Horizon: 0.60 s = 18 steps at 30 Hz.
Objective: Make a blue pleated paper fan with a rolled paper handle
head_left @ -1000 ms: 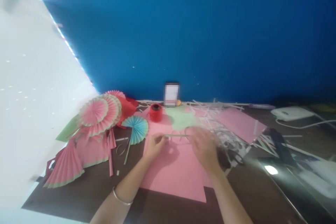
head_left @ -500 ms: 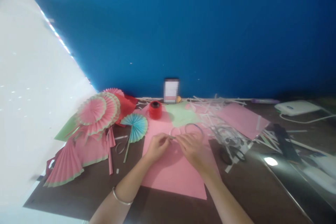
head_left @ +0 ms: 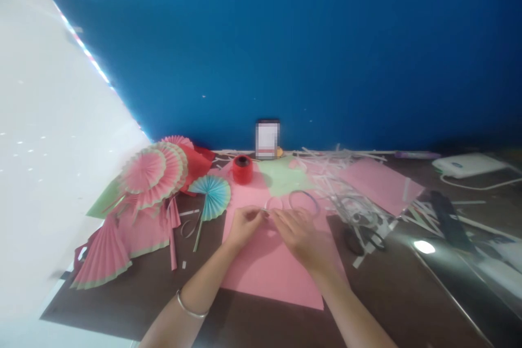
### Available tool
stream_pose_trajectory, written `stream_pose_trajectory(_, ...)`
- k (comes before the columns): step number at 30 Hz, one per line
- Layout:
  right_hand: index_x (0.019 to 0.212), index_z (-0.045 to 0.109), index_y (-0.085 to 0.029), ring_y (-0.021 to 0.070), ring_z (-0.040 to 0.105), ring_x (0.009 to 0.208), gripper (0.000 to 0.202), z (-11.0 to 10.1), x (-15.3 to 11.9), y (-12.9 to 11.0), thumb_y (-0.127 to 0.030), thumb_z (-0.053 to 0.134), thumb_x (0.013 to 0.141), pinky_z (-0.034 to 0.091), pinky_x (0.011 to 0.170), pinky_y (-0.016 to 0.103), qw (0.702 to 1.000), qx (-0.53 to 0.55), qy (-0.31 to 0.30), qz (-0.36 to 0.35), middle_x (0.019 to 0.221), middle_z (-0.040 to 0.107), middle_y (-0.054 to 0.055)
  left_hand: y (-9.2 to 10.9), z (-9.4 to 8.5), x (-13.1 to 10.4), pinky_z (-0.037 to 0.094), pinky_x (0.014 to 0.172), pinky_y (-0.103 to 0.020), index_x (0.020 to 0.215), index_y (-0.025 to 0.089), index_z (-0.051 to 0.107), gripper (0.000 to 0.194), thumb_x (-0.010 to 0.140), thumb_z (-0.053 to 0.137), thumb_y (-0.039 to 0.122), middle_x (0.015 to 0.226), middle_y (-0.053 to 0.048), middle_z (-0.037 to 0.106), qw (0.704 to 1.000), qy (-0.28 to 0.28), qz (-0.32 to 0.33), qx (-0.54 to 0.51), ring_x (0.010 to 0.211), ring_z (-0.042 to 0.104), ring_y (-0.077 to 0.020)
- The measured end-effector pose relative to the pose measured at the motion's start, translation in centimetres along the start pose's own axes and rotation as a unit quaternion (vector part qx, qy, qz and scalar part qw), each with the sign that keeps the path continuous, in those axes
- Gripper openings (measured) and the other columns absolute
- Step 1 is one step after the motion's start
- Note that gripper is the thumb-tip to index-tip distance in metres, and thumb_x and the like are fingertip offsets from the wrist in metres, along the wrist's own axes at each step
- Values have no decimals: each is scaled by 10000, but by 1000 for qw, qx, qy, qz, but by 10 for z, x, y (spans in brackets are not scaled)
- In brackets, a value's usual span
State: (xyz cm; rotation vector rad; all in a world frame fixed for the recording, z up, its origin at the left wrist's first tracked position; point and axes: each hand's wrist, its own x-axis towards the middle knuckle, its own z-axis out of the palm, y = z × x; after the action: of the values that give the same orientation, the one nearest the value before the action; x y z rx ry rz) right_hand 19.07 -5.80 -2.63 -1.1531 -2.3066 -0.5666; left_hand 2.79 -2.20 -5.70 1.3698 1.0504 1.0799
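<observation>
Over the large pink paper sheet, my left hand pinches a small, thin, pale-green piece whose kind I cannot make out. Its tip shows between my two hands. My right hand meets it from the other side, thumb and fingers pressed together at the same spot; the fingers hide what lies between them. Just beyond the fingertips lie a pale ring and a thin dark-blue ring. Farther back on the pink sheet stands a red spool of string. A blue folded paper fan rests left of my hands.
Pink pleated fans pile up on the left. Black-handled scissors lie right of the sheet, near white paper strips and a pink packet. A blurred upright device stands against the blue wall. A white box with a cable is far right.
My hands stay together at nearly the same place, with slight finger movement around the small piece. The whole view has shifted a little; nothing on the table has visibly moved.
</observation>
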Motion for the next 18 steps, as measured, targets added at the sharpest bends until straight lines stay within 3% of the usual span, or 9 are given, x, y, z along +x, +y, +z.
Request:
stream_pose_trajectory(5,1102,595,-137,196,599,933,284,-4,2,-2,-64,485,850,394,852,358,1000,-7,1,-12,993,683,88,4,0,1,486,673,-263,669,121,657,174,735,590,268,647,-45,662,999,3,-21,-43,648,615,-155)
stream_pose_trajectory(15,1105,608,-238,160,596,988,383,-2,-1,0,-62,402,834,470,847,298,983,129,-63,112,1053,673,7,6,0,0,476,685,-265,657,132,653,169,727,577,265,650,-43,661,1000,8,-13,-17,652,615,-154)
stream_pose_trajectory(18,1075,626,-235,156,604,968,320,0,-2,1,-120,430,849,483,840,291,980,139,-57,127,1029,679,5,6,1,0,475,679,-263,675,128,664,179,727,579,276,649,-46,660,1000,2,-22,-20,657,613,-156)
